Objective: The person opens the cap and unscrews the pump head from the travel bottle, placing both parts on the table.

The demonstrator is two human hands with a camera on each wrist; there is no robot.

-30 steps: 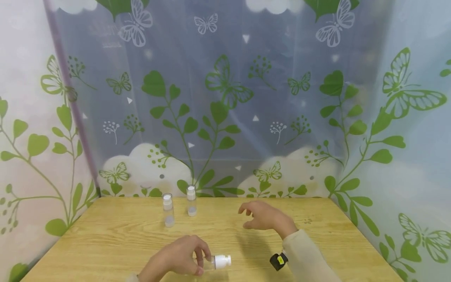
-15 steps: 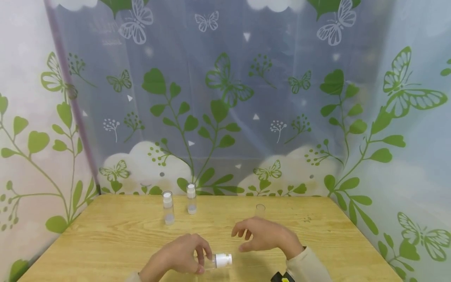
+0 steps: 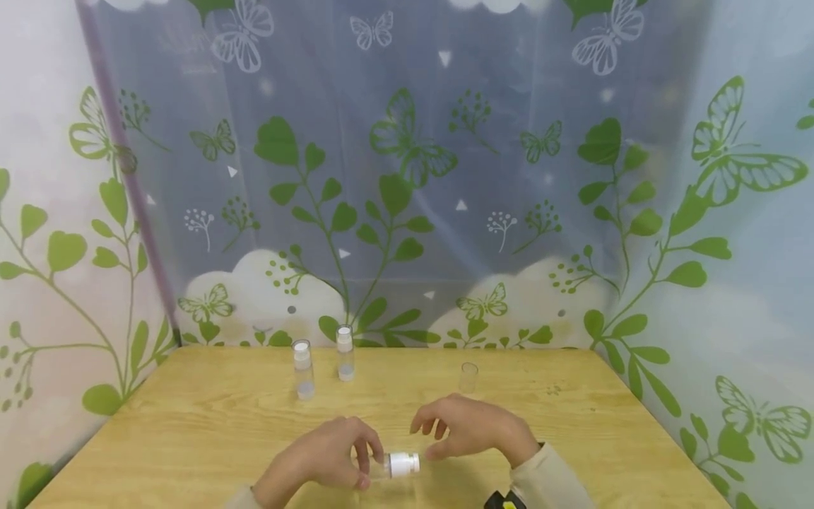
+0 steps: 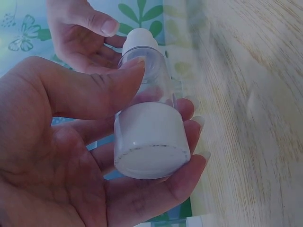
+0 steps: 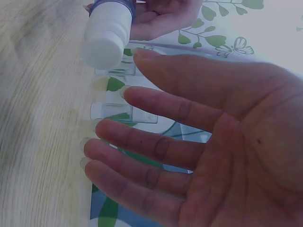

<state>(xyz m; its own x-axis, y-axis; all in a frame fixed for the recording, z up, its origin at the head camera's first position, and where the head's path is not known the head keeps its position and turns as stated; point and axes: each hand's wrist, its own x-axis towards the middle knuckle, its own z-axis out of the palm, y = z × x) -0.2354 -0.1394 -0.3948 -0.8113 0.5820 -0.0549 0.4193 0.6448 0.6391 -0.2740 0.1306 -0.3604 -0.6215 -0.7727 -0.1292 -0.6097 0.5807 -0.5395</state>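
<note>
My left hand (image 3: 332, 452) grips a small pump bottle (image 3: 403, 464) low over the wooden table, tilted on its side with the white top pointing right. In the left wrist view, thumb and fingers wrap the clear body, and the white base (image 4: 150, 142) faces the camera. My right hand (image 3: 469, 425) hovers just right of the white top, fingers relaxed and parted, holding nothing. The right wrist view has the white top (image 5: 106, 42) beyond the thumb tip. Behind that hand a clear cap (image 3: 468, 378) stands on the table.
Two similar capped bottles stand upright at the back left, a nearer bottle (image 3: 303, 371) and a farther bottle (image 3: 345, 353). The wooden table (image 3: 191, 417) ends at a printed curtain (image 3: 407, 233), with more curtain on both sides. A black strap device (image 3: 504, 500) sits at the right wrist.
My right hand has come back toward me and slightly left, from the clear cap to beside the bottle's top. The cap now stands on the table. My left hand keeps its grip, nearly still.
</note>
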